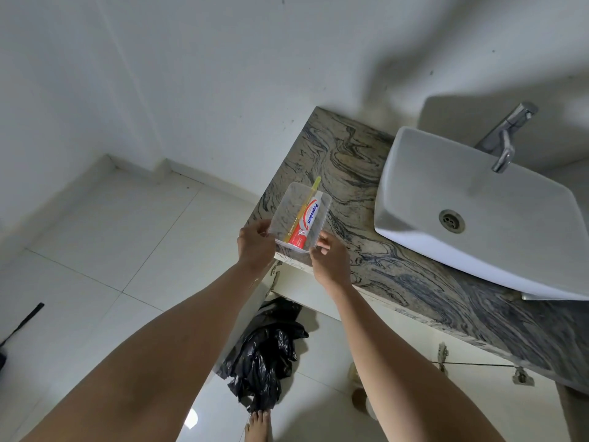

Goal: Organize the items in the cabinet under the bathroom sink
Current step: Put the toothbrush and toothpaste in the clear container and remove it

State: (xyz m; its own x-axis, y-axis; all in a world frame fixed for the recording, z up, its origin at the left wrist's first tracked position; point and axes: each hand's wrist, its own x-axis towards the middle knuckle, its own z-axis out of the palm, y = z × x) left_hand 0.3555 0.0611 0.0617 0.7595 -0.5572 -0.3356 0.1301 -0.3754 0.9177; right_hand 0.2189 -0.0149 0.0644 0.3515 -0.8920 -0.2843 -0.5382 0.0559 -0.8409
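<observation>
A clear plastic container sits at the left corner of the marbled countertop. Inside it lie a red and white toothpaste tube and a yellow toothbrush whose end sticks out over the far rim. My left hand grips the container's near left corner. My right hand pinches its near right corner. Below the counter the cabinet is open, with a crumpled black plastic bag at its mouth.
A white basin with a chrome tap stands on the right of the counter. White floor tiles spread to the left, with a dark object at the left edge. My bare foot is below the bag. Cabinet hinges show on the right.
</observation>
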